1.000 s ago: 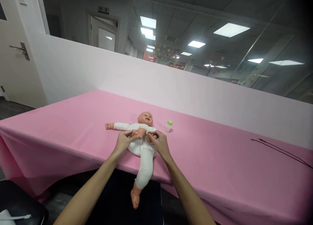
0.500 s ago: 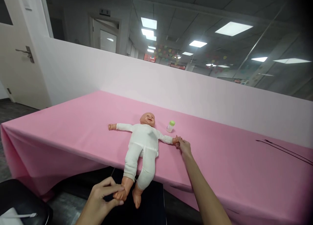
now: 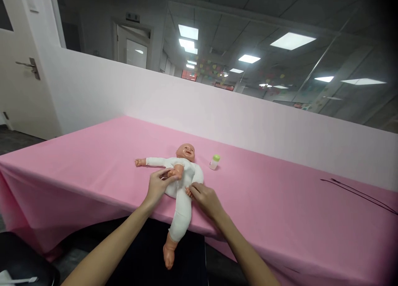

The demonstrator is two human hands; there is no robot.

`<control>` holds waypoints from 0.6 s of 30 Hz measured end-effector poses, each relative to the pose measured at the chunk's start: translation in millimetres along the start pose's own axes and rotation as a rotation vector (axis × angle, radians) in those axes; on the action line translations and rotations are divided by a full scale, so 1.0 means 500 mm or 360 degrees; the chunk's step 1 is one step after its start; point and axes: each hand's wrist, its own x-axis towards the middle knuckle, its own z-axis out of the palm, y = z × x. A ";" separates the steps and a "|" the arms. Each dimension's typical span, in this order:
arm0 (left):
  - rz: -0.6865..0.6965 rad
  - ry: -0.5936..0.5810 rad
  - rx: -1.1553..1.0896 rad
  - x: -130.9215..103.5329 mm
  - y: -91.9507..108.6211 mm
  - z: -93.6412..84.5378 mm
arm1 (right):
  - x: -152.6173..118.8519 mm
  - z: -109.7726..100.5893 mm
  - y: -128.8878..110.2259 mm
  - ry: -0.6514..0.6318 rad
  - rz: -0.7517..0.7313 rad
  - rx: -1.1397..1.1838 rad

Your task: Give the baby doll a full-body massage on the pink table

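A baby doll (image 3: 185,169) in a white cloth body lies on its back on the pink-covered table (image 3: 264,194), head towards the wall. My left hand (image 3: 159,184) grips one of its feet (image 3: 177,172), with that leg bent up over the belly. My right hand (image 3: 203,196) is closed on the doll's hand (image 3: 188,191), which lies across its body at hip height. The doll's other arm (image 3: 155,161) stretches out to the left. Its other leg (image 3: 182,215) hangs over the table's front edge, the bare foot (image 3: 169,253) below it.
A small bottle with a green cap (image 3: 214,162) stands to the right of the doll's head. Thin black cords (image 3: 357,194) lie at the table's right. A black seat (image 3: 27,257) with a white item on it is at the lower left. A white wall (image 3: 217,120) runs behind.
My left hand has lifted the doll's foot from below the table edge up over its belly. My right hand has brought the doll's outstretched arm inward and down across its body.
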 end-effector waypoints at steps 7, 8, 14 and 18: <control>-0.0013 -0.0029 0.0036 -0.025 0.003 -0.009 | -0.031 -0.003 0.021 0.0236 0.0439 0.0473; 0.0001 -0.0023 0.0074 -0.052 0.006 -0.029 | -0.033 -0.010 0.040 0.0355 0.0662 0.0660; 0.0220 -0.0243 0.0532 -0.257 -0.019 -0.151 | -0.079 0.002 0.174 0.0916 0.2085 0.1425; 0.0251 -0.0255 0.0613 -0.315 -0.052 -0.157 | -0.092 0.021 0.197 0.0883 0.2313 0.1591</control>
